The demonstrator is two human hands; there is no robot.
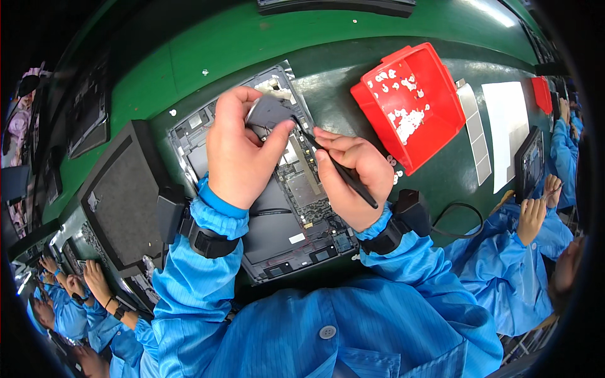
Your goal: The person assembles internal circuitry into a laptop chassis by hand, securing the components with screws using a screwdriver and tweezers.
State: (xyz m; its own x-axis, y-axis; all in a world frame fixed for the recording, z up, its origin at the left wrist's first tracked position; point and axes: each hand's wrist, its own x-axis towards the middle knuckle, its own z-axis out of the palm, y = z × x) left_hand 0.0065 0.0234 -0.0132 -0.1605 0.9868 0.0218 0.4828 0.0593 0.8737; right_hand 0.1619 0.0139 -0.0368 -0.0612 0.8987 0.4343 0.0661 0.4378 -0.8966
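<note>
An opened laptop base [268, 233] lies in front of me, tilted, its circuit board [305, 189] and inner parts bare. My left hand [242, 151] is closed over it, thumb and fingers pinching a flat dark grey part with a rounded edge [271, 112]. That part is raised at the far end of the base; my fingers hide some of it. In my right hand [356, 173] is a pair of slim black tweezers [353, 181], held like a pen. Their tip reaches the right edge of the grey part; whether it touches cannot be seen.
Right of the base stands a red bin [435, 120] with small white round pieces, several more lying beside it. A black foam-lined frame [126, 195] is at left. White sheets [504, 126] and another device [531, 162] lie farther right. Co-workers in blue sit on both sides.
</note>
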